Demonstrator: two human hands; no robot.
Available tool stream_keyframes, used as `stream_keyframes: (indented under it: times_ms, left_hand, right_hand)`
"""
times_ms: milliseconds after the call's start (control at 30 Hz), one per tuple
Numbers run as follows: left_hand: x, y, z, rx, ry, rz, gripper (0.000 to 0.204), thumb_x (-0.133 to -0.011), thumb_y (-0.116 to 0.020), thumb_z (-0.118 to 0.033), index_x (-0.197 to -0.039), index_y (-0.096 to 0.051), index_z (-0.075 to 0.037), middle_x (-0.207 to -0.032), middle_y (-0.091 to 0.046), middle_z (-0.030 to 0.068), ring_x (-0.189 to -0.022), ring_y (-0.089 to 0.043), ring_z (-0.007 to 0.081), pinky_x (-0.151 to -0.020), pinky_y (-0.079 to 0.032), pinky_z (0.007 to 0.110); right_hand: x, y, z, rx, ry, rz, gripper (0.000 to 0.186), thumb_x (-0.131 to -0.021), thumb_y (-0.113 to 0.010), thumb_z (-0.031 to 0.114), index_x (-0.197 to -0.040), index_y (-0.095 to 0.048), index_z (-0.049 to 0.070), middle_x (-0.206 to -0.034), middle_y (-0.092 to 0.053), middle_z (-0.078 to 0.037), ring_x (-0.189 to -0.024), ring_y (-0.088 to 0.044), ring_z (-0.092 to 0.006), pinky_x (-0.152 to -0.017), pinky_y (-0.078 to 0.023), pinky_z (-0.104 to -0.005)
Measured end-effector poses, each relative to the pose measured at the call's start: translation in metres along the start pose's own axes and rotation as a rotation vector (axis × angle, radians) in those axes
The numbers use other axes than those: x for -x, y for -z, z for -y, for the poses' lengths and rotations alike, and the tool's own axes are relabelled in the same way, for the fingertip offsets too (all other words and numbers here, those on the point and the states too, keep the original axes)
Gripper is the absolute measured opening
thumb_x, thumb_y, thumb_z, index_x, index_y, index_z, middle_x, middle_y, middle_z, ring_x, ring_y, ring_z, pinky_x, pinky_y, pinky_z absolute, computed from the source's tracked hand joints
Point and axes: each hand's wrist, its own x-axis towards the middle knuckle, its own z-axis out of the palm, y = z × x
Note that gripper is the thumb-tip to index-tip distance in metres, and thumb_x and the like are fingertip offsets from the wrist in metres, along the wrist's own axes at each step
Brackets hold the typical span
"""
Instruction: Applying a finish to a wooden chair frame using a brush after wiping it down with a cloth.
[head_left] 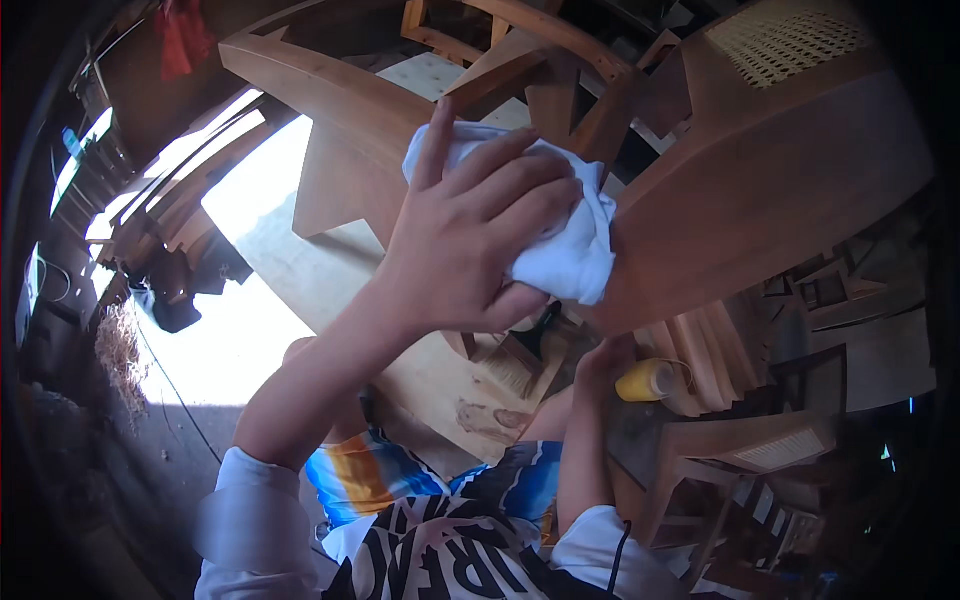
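My left hand (pixel 460 240) is closed over a folded white cloth (pixel 580 262), its index finger or thumb-side tip stretched out past the cloth's left edge. The cloth lies against the brown wooden frame of a piece of furniture, beside a broad smooth wooden panel (pixel 760 200). Lower down, my right hand (pixel 603 362) is at the panel's lower end, next to a yellow cylindrical container (pixel 642 382). Its fingers are dim and partly hidden, so what they grip cannot be made out.
Woven cane (pixel 785 45) fills part of the furniture at the upper right. Stacked curved wooden pieces (pixel 705 350) stand right of the yellow container. A pale board (pixel 440 405) lies below the work. Another wooden frame with cane (pixel 780 450) stands lower right; a dark cable (pixel 180 375) crosses the floor at left.
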Motion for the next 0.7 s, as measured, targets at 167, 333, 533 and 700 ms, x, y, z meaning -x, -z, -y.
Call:
stream_keyframes:
  times_ms: [167, 333, 533, 700]
  left_hand:
    - [-0.033, -0.007, 0.003, -0.069, 0.078, 0.057, 0.041, -0.070, -0.057, -0.044, -0.088, -0.067, -0.009, -0.094, -0.066, 0.0094, -0.104, -0.065, 0.0333, -0.114, -0.022, 0.069]
    - [0.018, -0.023, -0.026, 0.087, 0.106, -0.120, 0.054, -0.076, -0.052, -0.048, -0.109, -0.068, -0.008, -0.122, -0.065, 0.0099, -0.127, -0.057, 0.0283, -0.119, -0.009, 0.069]
    - [-0.029, 0.019, 0.005, -0.042, 0.082, 0.163, 0.035, -0.076, -0.062, -0.037, -0.098, -0.073, -0.012, -0.093, -0.069, 0.0053, -0.103, -0.065, 0.0246, -0.111, -0.030, 0.065]
    - [-0.020, 0.007, -0.004, 0.205, 0.007, 0.125, 0.040, -0.070, -0.072, -0.019, -0.110, -0.072, -0.013, -0.119, -0.070, 0.0057, -0.118, -0.061, 0.0265, -0.108, -0.037, 0.054]
  right_hand:
    - [-0.097, 0.002, 0.104, -0.745, -0.003, -0.069, 0.083, -0.096, -0.041, 0.070, -0.143, -0.041, 0.001, -0.136, -0.051, -0.016, -0.125, -0.054, -0.0311, -0.103, -0.047, -0.0443]
    - [-0.102, -0.008, 0.140, -0.657, -0.075, 0.040, 0.101, -0.084, -0.056, 0.079, -0.146, -0.034, 0.002, -0.139, -0.047, -0.016, -0.128, -0.052, -0.0301, -0.105, -0.046, -0.0458]
    - [-0.101, -0.001, 0.135, -0.626, -0.061, 0.055, 0.111, -0.081, -0.059, 0.080, -0.150, -0.027, -0.001, -0.142, -0.044, -0.019, -0.128, -0.052, -0.0333, -0.105, -0.046, -0.0468]
    - [-0.104, -0.008, 0.140, -0.660, -0.057, 0.031, 0.113, -0.079, -0.060, 0.082, -0.151, -0.026, 0.001, -0.144, -0.043, -0.019, -0.129, -0.052, -0.0338, -0.105, -0.047, -0.0469]
